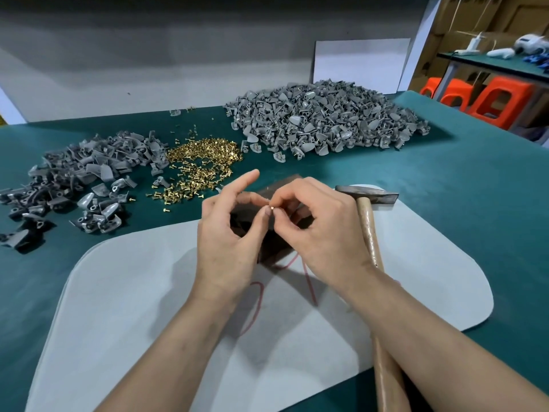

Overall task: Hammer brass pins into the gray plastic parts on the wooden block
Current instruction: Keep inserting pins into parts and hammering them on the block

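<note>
Just above the dark wooden block (283,185), both hands meet at a single brass pin (271,207). The left hand (228,233) has its forefinger stretched out straight and away from the others, while its thumb and remaining fingers (265,213) curl in and close on the pin from the left. The right hand (322,233) has its thumb and forefinger curled tight and pinching the same pin from the right, with its other fingers folded under. Whether a gray part sits beneath the fingertips cannot be told, since the hands cover most of the block.

The block rests on a pale felt mat (142,292) spread over the green desk (475,188), and a thin red cord (258,304) trails across the mat from under the block. A hammer (367,195) lies just right of the block, its steel head at the mat's far edge and its wooden handle running back under the right forearm.

Beyond the hands, a loose pile of brass pins (202,162) lies on the desk, near the block. A heap of gray plastic parts (83,179) sits to its left, touching it, and a much larger heap of gray parts (326,120) lies farther back on the right. Orange stools (490,99) stand past the desk's far right corner.
</note>
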Motion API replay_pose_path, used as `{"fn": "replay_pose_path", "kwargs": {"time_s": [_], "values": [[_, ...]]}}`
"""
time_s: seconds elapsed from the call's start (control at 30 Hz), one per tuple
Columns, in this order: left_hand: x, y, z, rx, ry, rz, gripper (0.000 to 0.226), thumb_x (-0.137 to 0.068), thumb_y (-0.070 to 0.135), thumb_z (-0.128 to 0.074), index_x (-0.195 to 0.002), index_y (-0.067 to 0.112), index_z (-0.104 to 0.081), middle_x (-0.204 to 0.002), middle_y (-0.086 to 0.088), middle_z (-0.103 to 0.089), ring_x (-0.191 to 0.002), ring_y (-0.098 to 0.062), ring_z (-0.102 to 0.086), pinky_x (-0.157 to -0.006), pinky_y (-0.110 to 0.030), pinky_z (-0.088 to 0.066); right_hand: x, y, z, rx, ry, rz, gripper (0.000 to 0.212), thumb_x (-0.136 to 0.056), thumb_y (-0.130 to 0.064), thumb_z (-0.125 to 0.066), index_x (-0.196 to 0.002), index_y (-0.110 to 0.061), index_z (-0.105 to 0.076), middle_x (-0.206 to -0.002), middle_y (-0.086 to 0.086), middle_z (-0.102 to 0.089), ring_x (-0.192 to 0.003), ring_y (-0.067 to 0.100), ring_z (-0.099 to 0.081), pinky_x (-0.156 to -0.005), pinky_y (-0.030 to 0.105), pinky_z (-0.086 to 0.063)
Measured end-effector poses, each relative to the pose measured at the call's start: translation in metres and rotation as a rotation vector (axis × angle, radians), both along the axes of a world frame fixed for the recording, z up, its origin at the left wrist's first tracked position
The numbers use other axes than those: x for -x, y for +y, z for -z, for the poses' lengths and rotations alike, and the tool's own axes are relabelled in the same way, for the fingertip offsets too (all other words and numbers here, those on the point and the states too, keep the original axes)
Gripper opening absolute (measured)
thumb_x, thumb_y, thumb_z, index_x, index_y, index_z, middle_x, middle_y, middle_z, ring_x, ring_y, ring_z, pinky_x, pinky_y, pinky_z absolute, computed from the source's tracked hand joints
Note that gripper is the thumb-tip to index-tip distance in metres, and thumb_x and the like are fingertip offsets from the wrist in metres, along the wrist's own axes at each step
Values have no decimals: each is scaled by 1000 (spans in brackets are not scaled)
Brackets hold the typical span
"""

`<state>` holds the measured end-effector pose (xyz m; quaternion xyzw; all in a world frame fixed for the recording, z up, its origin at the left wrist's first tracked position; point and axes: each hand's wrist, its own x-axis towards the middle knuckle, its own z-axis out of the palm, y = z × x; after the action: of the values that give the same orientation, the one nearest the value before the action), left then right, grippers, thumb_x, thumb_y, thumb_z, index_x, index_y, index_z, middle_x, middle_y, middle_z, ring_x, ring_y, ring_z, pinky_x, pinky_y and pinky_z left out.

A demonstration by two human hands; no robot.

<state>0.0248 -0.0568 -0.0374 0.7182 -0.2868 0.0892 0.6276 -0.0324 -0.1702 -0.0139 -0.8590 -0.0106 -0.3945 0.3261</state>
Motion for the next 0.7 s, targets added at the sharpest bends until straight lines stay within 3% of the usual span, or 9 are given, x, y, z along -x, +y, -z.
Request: {"fn": "replay_pose_path", "kwargs": {"time_s": [0.07, 0.2, 0.3, 0.4, 0.47, 0.57, 0.63, 0.7], "values": [[-1, -2, 1, -130, -55, -93, 44, -84, 22, -64, -127, 27, -56, -109, 11, -60, -115, -19, -45, -102, -32, -36, -1, -2, 0, -68, -1, 14, 11, -71, 4, -67, -76, -5, -64, -71, 2, -62, -63, 13, -55, -62, 20, -47], [-4, -5, 3, -280, -22, -168, 29, -86, 19, -69, -114, 26, -65, -124, 8, -50, -127, -19, -35, -107, -34, -27, -2, -5, 0, -111, 23, 30, 13, -69, 4, -67, -71, -6, -60, -63, -3, -55, -59, 9, -48, -57, 7, -36], [-3, -6, 4, -295, -53, -166, 16, -85, 20, -69, -92, 34, -68, -117, 13, -50, -125, -15, -36, -103, -29, -27, -6, -4, 4, -93, 70, 27, 11, -70, 3, -66, -72, -6, -60, -66, -1, -54, -58, 10, -44, -58, 11, -35], [-4, -6, 5, -282, -40, -173, 13, -85, 20, -70, -88, 33, -68, -114, 11, -53, -123, -16, -41, -98, -22, -25, -7, -7, 5, -119, 56, 64, 12, -72, 3, -66, -73, -8, -61, -64, -2, -56, -59, 8, -48, -58, 7, -36], [-4, -6, 6, -244, -21, -164, 10, -84, 24, -69, -90, 32, -67, -112, 11, -54, -121, -15, -42, -99, -24, -28, -5, -12, 1, -187, 52, 99, 13, -74, 0, -65, -74, -12, -62, -64, -3, -60, -60, 6, -52, -59, 8, -39], [-3, -5, 5, -194, 6, -113, 23, -80, 31, -59, -102, 32, -66, -113, 15, -56, -118, -9, -39, -104, -33, -34, -3, -27, -9, -290, 97, 123, 12, -77, -5, -61, -73, -17, -62, -64, 2, -64, -64, 19, -61, -66, 29, -50], [-1, -5, 3, -214, -9, -84, 28, -81, 34, -57, -107, 35, -66, -117, 18, -56, -120, -8, -38, -106, -38, -34, 2, -40, -17, -231, 224, 125, 12, -78, -8, -59, -71, -16, -63, -59, 0, -62, -61, 23, -61, -65, 34, -50], [0, -4, 1, -252, -32, -74, 28, -82, 36, -56, -108, 39, -64, -117, 19, -57, -121, -9, -39, -107, -43, -32, 7, -49, -22, -87, 474, 137, 13, -78, -11, -59, -67, -18, -63, -56, -4, -60, -57, 17, -55, -61, 26, -43]]}}
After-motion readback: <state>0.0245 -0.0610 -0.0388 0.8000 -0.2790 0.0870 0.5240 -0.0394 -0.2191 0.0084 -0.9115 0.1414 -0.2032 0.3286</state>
